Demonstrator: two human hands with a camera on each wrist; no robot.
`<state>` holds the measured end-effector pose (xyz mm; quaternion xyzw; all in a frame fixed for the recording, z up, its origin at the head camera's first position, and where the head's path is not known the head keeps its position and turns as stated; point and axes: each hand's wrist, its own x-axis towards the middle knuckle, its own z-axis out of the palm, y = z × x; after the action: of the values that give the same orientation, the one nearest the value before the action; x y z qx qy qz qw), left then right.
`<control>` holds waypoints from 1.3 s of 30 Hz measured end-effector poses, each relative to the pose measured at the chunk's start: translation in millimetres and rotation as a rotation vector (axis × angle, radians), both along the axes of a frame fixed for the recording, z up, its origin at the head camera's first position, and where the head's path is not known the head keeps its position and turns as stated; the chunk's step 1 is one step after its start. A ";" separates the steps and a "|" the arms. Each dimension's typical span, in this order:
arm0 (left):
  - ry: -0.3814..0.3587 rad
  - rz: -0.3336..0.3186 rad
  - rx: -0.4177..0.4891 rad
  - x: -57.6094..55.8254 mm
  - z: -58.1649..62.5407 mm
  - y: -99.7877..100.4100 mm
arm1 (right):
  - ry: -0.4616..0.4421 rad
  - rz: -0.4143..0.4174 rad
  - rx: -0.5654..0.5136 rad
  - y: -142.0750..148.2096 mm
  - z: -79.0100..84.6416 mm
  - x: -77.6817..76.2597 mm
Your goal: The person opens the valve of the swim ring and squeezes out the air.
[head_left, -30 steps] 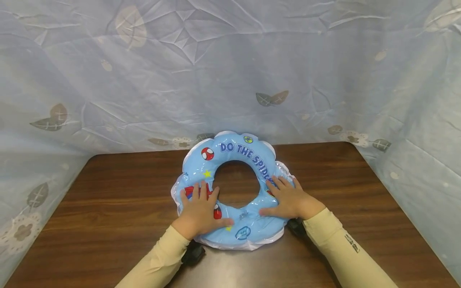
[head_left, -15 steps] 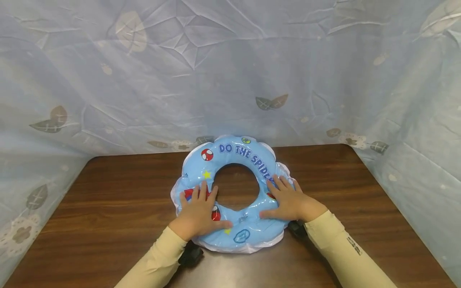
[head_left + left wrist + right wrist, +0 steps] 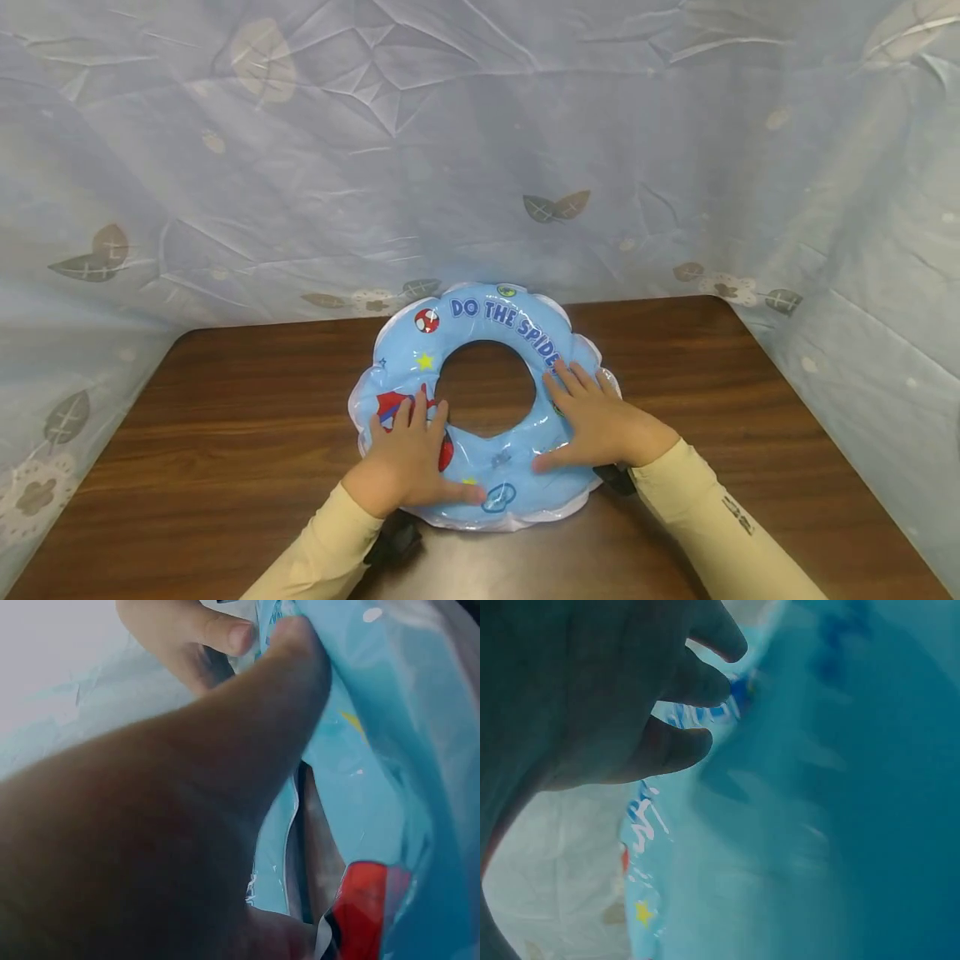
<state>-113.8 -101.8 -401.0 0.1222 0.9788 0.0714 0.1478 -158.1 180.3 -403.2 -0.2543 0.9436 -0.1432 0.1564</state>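
Swim ring point(image 3: 517, 454), light blue with a scalloped whitish border, lying on a desk point(image 3: 247, 433) of dark brown wood grain, about midway between the left and right edges. In the head view, its far rim overlaps the desk's far edge; whether it touches the cloth behind cannot be told. Visible prints include blue lettering point(image 3: 498, 317) along the far right curve, partly covered, a red-and-white motif point(image 3: 427, 321), a yellow star point(image 3: 425, 362) and a blue emblem point(image 3: 498, 498) on the near side. Bare desk shows through the central hole.

Left hand point(image 3: 405, 462): palm down on the ring's left near portion, fingers spread apart over a red-and-blue print point(image 3: 390, 407), thumb extended toward the emblem. Right hand point(image 3: 596, 421): palm down on the right portion, fingers likewise apart, fingertips by the lettering, thumb pointing inward.

Both wrists emerge from pale yellow sleeves point(image 3: 712, 517), which enter from the near side; a black device point(image 3: 393, 537) sits beneath the left wrist, partly hidden. Grey-blue cloth point(image 3: 450, 183) printed with leaves and flowers hangs beyond the rounded far corners.
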 end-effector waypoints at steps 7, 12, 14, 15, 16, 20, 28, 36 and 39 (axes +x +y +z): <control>-0.019 0.002 -0.007 -1.5 -6.6 1.7 | -0.032 -0.001 0.038 -4.9 -8.5 -3.1; -0.013 -0.010 -0.005 -4.6 -10.8 2.8 | -0.037 -0.004 0.043 -4.7 -9.2 -4.4; -0.015 -0.016 -0.005 -6.0 -12.4 2.6 | -0.040 -0.004 0.048 -4.6 -9.6 -4.7; -0.016 -0.019 -0.005 -6.7 -13.2 2.5 | -0.041 -0.004 0.053 -4.6 -9.8 -5.0; -0.020 -0.020 -0.003 -7.4 -13.9 2.3 | -0.044 -0.005 0.058 -4.8 -10.2 -5.2; -0.023 -0.017 -0.003 -8.7 -17.3 1.7 | -0.060 -0.006 0.063 -6.3 -12.1 -6.4; 0.005 -0.010 -0.009 -7.4 -21.6 4.5 | -0.046 0.002 0.069 -9.1 -16.4 -5.3; 0.014 -0.010 -0.008 -7.0 -20.6 4.4 | -0.027 -0.002 0.098 -11.9 -20.5 -4.8; 0.011 -0.013 -0.001 -7.1 -20.2 5.2 | -0.021 0.005 0.104 -12.7 -21.0 -4.7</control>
<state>-120.8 -96.7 -421.2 0.1287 0.9789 0.0691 0.1427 -162.9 167.6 -424.2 -0.2469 0.9474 -0.0962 0.1796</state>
